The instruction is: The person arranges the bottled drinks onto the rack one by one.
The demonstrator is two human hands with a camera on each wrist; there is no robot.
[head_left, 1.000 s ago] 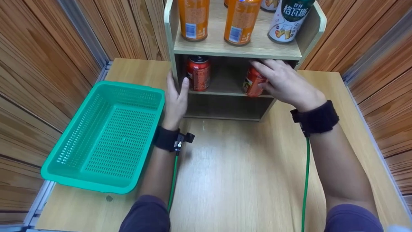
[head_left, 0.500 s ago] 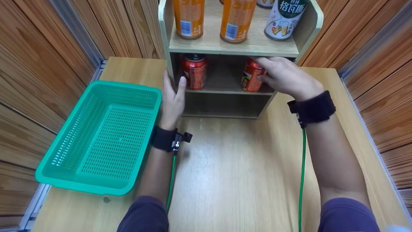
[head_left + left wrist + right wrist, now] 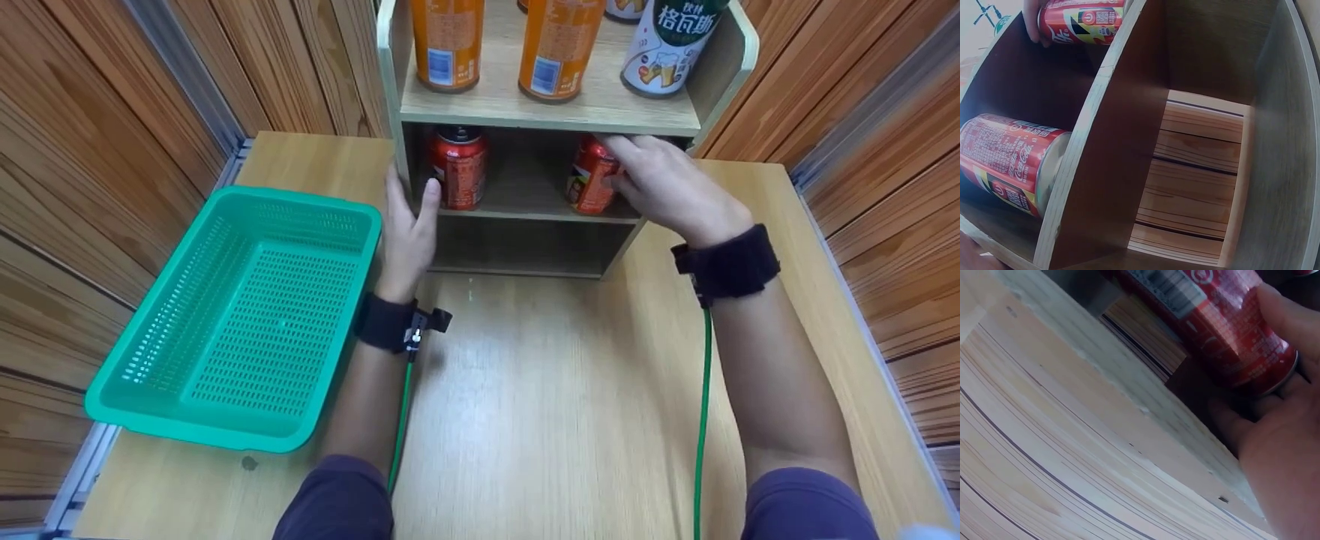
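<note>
Grasping the right red can (image 3: 590,184) on the middle shelf (image 3: 525,212), the right hand (image 3: 660,187) is curled round it in a firm grip. The left hand (image 3: 409,229) lies flat and unclenched against the shelf's left wall, near the left red can (image 3: 457,166). The can's top could be caught under the upper board (image 3: 540,112) if lifted, or the can tipped.

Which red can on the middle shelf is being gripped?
The right-hand red can, held by the right hand; the left red can stands free beside the left hand.
</note>
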